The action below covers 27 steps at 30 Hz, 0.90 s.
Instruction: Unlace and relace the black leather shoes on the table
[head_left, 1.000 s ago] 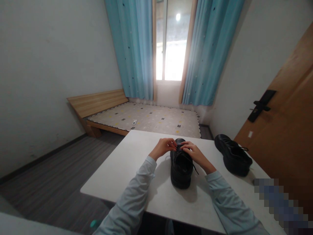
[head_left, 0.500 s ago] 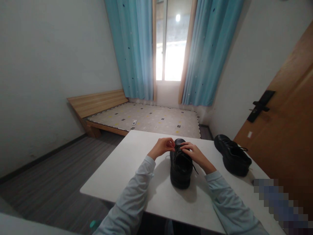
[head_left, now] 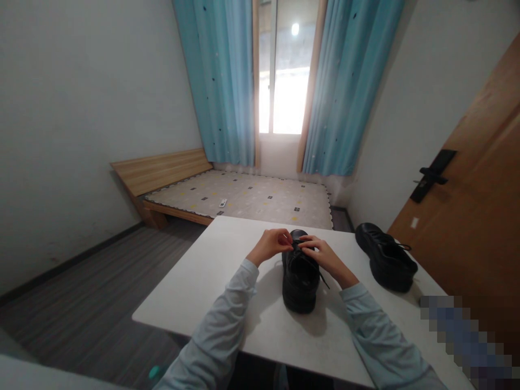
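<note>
A black lace-up shoe (head_left: 301, 287) stands on the white table (head_left: 195, 287), its toe pointing away from me. My left hand (head_left: 273, 245) is at the left side of the lacing, thumb and fingertips pinched together on the black lace. From the right, my right hand (head_left: 320, 253) reaches over the lacing, its fingers bent and closed at the laces. What exactly its fingertips hold is too small to make out. One lace end hangs down on the shoe's right side.
A second black shoe (head_left: 388, 260) rests at the table's right edge. Beyond the table is a bed (head_left: 252, 197) with a small white device (head_left: 223, 203) on it. A wooden door (head_left: 471, 216) is at the right. A blurred patch covers the lower right corner.
My left hand has shifted very slightly to the right at the laces. My right hand and the shoes look unmoved.
</note>
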Each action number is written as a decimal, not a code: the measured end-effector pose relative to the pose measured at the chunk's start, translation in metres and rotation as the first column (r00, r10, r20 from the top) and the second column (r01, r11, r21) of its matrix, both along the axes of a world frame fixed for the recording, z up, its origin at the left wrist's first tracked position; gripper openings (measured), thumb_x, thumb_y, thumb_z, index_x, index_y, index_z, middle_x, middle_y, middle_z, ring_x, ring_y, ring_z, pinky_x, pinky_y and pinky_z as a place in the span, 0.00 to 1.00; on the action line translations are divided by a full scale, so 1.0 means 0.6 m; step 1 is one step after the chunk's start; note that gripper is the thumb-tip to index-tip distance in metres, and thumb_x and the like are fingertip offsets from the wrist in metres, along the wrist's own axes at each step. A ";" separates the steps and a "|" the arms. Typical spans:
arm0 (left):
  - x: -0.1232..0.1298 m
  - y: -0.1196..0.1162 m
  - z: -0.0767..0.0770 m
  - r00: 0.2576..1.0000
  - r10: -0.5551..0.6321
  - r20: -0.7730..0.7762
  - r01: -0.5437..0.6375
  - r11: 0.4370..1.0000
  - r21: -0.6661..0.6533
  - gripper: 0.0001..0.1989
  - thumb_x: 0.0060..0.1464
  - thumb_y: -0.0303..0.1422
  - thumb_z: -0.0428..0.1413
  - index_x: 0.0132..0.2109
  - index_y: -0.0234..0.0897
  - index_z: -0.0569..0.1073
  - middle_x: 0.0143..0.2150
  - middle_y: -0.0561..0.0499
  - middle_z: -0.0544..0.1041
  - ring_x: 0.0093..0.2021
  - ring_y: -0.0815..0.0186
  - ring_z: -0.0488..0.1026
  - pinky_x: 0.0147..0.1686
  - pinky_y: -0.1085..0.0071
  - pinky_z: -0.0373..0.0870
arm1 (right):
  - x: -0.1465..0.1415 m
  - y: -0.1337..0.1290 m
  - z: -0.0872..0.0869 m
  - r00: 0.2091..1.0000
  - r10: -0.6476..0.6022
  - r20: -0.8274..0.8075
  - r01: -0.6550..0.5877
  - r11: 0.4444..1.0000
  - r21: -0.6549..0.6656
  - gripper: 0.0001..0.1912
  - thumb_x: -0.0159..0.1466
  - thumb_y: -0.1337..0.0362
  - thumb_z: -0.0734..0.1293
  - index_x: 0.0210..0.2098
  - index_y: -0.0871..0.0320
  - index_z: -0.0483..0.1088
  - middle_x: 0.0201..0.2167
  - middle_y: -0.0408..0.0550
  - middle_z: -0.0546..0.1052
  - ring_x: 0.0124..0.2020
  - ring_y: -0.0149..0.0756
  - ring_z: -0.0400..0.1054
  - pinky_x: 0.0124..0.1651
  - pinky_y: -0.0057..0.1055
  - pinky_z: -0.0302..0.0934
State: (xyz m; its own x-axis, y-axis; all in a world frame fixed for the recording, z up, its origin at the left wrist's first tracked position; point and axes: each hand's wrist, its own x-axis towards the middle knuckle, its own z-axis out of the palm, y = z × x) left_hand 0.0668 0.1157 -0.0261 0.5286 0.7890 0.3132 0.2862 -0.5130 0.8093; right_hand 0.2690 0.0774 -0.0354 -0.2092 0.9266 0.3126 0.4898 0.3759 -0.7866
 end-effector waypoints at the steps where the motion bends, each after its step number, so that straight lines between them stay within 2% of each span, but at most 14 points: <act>1: 0.001 0.000 0.000 1.000 -0.003 0.003 0.003 1.000 -0.010 0.10 0.41 0.31 0.63 0.33 0.34 0.74 0.27 0.52 0.78 0.29 0.68 0.75 0.31 0.76 0.69 | 0.000 0.000 0.001 1.000 0.003 0.002 -0.003 1.000 -0.003 0.11 0.55 0.62 0.66 0.34 0.57 0.78 0.48 0.54 0.74 0.50 0.45 0.66 0.57 0.43 0.54; 4: 0.002 0.000 -0.003 1.000 -0.010 0.028 0.012 0.997 -0.074 0.12 0.40 0.31 0.64 0.35 0.34 0.74 0.28 0.51 0.79 0.30 0.67 0.76 0.32 0.75 0.70 | 0.000 0.000 0.003 1.000 0.010 0.009 -0.010 1.000 -0.007 0.10 0.55 0.63 0.66 0.33 0.56 0.79 0.47 0.53 0.74 0.50 0.44 0.67 0.57 0.43 0.55; 7: 0.005 0.003 -0.009 0.999 0.035 0.038 -0.030 0.992 -0.123 0.15 0.38 0.31 0.65 0.36 0.34 0.74 0.28 0.50 0.78 0.29 0.68 0.75 0.28 0.76 0.68 | 0.000 0.002 0.003 0.999 0.011 0.031 -0.011 1.000 -0.010 0.10 0.55 0.64 0.66 0.34 0.56 0.79 0.47 0.53 0.74 0.49 0.45 0.67 0.57 0.44 0.54; 10: 0.007 0.005 -0.015 0.994 0.104 0.015 -0.102 0.987 -0.123 0.16 0.35 0.33 0.66 0.34 0.33 0.74 0.27 0.50 0.77 0.27 0.68 0.74 0.26 0.76 0.66 | -0.002 0.004 0.002 0.998 0.007 0.061 -0.005 1.000 -0.023 0.11 0.55 0.64 0.65 0.34 0.57 0.79 0.47 0.54 0.74 0.50 0.45 0.67 0.57 0.45 0.53; 13: 0.009 0.004 -0.017 0.993 0.122 0.002 -0.121 0.987 -0.108 0.16 0.35 0.35 0.66 0.32 0.33 0.74 0.25 0.51 0.77 0.27 0.68 0.73 0.27 0.76 0.66 | -0.003 0.005 0.003 0.997 0.004 0.074 -0.002 1.000 -0.026 0.12 0.55 0.64 0.65 0.35 0.59 0.78 0.47 0.56 0.74 0.50 0.46 0.66 0.57 0.45 0.53; 16: 0.006 0.005 -0.017 0.996 0.083 0.031 -0.079 0.989 -0.125 0.14 0.37 0.35 0.65 0.32 0.32 0.74 0.26 0.51 0.77 0.28 0.68 0.74 0.29 0.75 0.66 | -0.002 0.004 0.004 0.997 0.004 0.080 -0.002 1.000 -0.028 0.12 0.55 0.64 0.65 0.35 0.59 0.78 0.47 0.56 0.74 0.50 0.46 0.67 0.58 0.46 0.53; 21: 0.003 0.012 -0.024 0.994 -0.051 0.099 0.069 0.978 -0.195 0.13 0.41 0.34 0.63 0.33 0.31 0.72 0.25 0.51 0.76 0.27 0.69 0.72 0.28 0.76 0.66 | 0.001 0.001 0.007 0.997 0.017 0.078 -0.014 0.999 -0.036 0.10 0.55 0.63 0.66 0.34 0.58 0.78 0.48 0.55 0.73 0.50 0.44 0.66 0.58 0.45 0.53; 27: 0.007 0.019 -0.036 0.993 -0.002 0.121 0.023 0.984 -0.175 0.15 0.40 0.32 0.64 0.35 0.31 0.71 0.27 0.52 0.74 0.28 0.70 0.72 0.30 0.75 0.68 | 0.000 0.002 0.008 0.996 -0.004 0.090 0.009 0.998 -0.056 0.08 0.53 0.66 0.67 0.30 0.58 0.78 0.48 0.55 0.72 0.50 0.45 0.66 0.58 0.44 0.52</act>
